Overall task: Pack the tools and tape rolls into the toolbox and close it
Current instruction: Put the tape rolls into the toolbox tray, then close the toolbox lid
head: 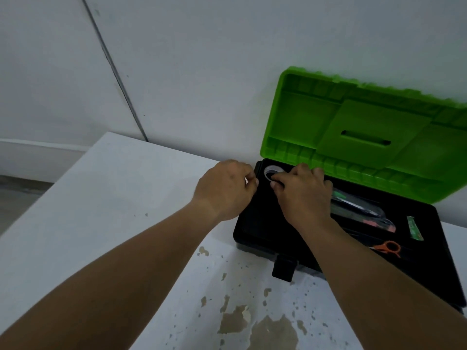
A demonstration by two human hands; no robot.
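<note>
Green lid (374,132) stands open against the wall above the black toolbox (255,223), which sits on the white chipped surface (126,198). Right hand (303,193) pinches a clear tape roll (271,171) at the tray's far-left corner; left hand (225,188) is curled at the box edge, contents unclear. Pliers (366,218) and orange scissors (389,248) already lie in the tray. Risk: roll seated crooked could stop the lid shutting. Front latch (284,270) hangs loose.
</note>
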